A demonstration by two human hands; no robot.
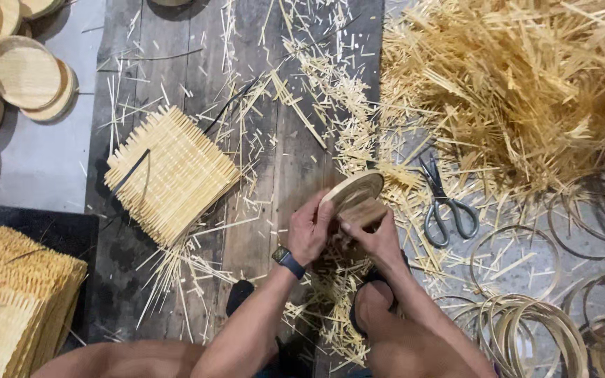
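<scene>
Bamboo disc [351,190], tilted, gripped by left hand [309,229]; right hand [374,234] clamps block [363,212] against it; slip would pinch fingers.

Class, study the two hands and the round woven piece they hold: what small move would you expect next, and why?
Probably a slight turn of the round woven piece between the fingers. The left hand grips its rim and holds it tilted on edge, while the right hand presses a small wooden block against its underside, so working further round the rim seems likely.
</scene>
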